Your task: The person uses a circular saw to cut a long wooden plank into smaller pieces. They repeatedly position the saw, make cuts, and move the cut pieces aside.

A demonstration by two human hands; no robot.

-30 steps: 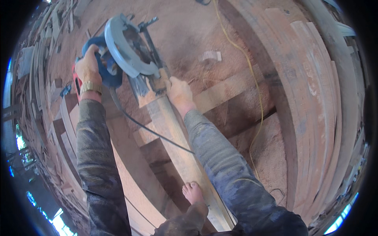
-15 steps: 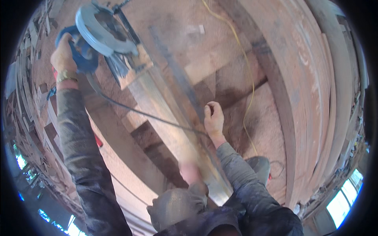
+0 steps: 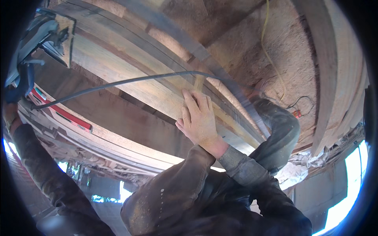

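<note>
At the far left edge, my left hand (image 3: 11, 114) is closed round the handle of a blue and grey circular saw (image 3: 33, 47), partly cut off by the dark rim. The saw's flat base stands at the end of a long pale wooden beam (image 3: 130, 74). A dark power cord (image 3: 134, 80) runs from the saw across the beam to the right. Below the cord, my right hand (image 3: 201, 120) is open with its fingers stretched out over the beam, close to my bent knee; it holds nothing. Whether its fingertips touch the wood I cannot tell.
A red spirit level (image 3: 67, 116) lies on planks at the left. A long dark straight strip (image 3: 224, 76) crosses beyond the beam. Sawdust covers the floor at the right, with a yellow cord (image 3: 267, 51) on it. Large curved-looking boards (image 3: 334, 70) line the right side.
My view has turned and dropped nearer the beam. The saw and my left hand now appear farther left and lower. My right hand has come over the beam, its curled fingers now extended.
</note>
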